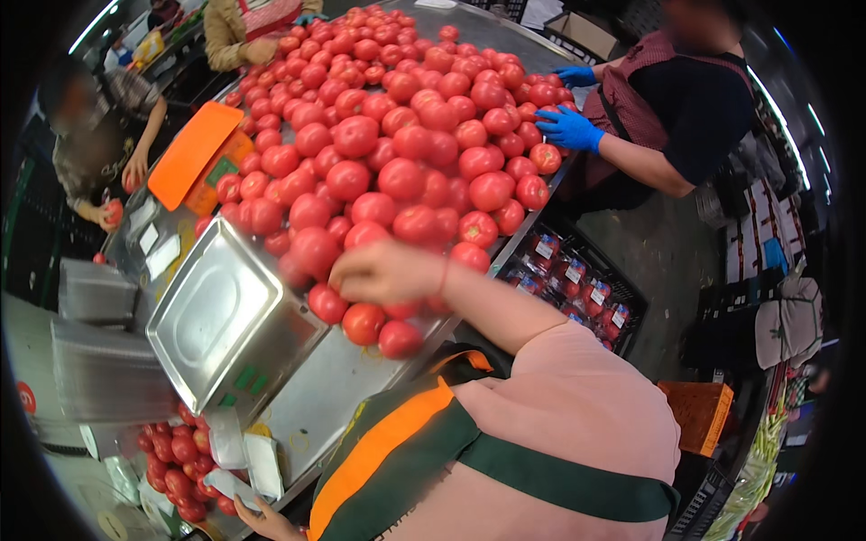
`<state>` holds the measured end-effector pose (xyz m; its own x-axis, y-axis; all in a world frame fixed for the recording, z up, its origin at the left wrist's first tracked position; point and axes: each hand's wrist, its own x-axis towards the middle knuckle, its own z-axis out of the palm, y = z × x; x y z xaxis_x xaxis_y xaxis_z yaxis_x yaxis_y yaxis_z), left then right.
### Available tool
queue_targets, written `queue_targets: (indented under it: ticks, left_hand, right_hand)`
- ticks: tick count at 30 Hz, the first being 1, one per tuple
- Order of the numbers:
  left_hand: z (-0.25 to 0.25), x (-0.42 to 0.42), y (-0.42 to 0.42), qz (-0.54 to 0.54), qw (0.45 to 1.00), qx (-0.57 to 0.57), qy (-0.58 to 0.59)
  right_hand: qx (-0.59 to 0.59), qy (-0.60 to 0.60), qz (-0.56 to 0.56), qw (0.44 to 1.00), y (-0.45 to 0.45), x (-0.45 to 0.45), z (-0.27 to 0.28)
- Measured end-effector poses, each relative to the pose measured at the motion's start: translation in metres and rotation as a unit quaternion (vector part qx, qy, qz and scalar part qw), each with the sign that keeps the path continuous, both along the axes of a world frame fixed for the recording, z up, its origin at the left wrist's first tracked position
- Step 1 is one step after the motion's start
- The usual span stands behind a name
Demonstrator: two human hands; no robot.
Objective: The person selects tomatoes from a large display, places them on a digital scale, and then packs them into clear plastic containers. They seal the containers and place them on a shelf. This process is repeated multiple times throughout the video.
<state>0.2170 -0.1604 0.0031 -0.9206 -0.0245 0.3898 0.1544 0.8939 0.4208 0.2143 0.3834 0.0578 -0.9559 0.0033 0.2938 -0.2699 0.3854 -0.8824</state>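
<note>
A large heap of red tomatoes [413,142] covers much of a metal table [338,385]. My right hand [385,270], blurred, is over the heap's near edge with its fingers curled down by a tomato [327,303]; whether it grips one cannot be seen. At the bottom, partly cut off, my left hand [265,519] has a thin translucent plastic bag [233,488] at its fingers. Left of my right hand stands a scale with a steel pan [216,311], its pan bare. A second pile of tomatoes [179,460] lies beyond the bag, below the scale.
Orange scale [196,155] across the table; stacked clear plastic trays [108,372] at left. A black crate [582,284] holds packed tomatoes. A co-worker's blue-gloved hands [572,128] touch the heap at right. Other people stand at the far side and left, one holding tomatoes.
</note>
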Motion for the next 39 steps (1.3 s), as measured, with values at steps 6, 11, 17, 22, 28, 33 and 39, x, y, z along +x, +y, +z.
queue_targets:
  ticks: [6, 11, 17, 22, 28, 33, 39]
  left_hand:
    - [0.0, -0.039, 0.098, -0.151, 0.986, 0.003, -0.076]
    - [0.012, -0.034, 0.198, -0.256, 0.961, 0.027, -0.105]
    - [0.048, -0.047, 0.315, -0.396, 0.908, 0.057, -0.123]
    - [0.06, -0.071, 0.403, -0.392, 0.761, 0.396, -0.332]
    - [0.055, -0.076, 0.445, -0.368, 0.574, 0.518, -0.516]
    - [0.015, -0.163, 0.35, -0.179, 0.86, 0.452, -0.158]
    - [-0.029, -0.211, 0.287, -0.102, 0.99, 0.096, -0.002]
  right_hand:
    - [0.19, 0.021, -0.561, 0.806, 0.261, 0.03, -0.049]
    - [0.219, -0.139, -0.635, 0.728, 0.346, 0.055, -0.082]
    - [0.012, -0.006, -0.629, 0.778, 0.354, 0.05, -0.09]
    - [-0.037, 0.09, -0.291, 0.952, 0.228, 0.025, -0.02]
    - [0.074, 0.117, -0.148, 0.979, 0.173, -0.007, 0.006]
    - [0.315, 0.05, -0.428, 0.846, 0.303, -0.014, -0.055]
    - [0.294, -0.011, -0.27, 0.917, 0.269, -0.038, -0.032]
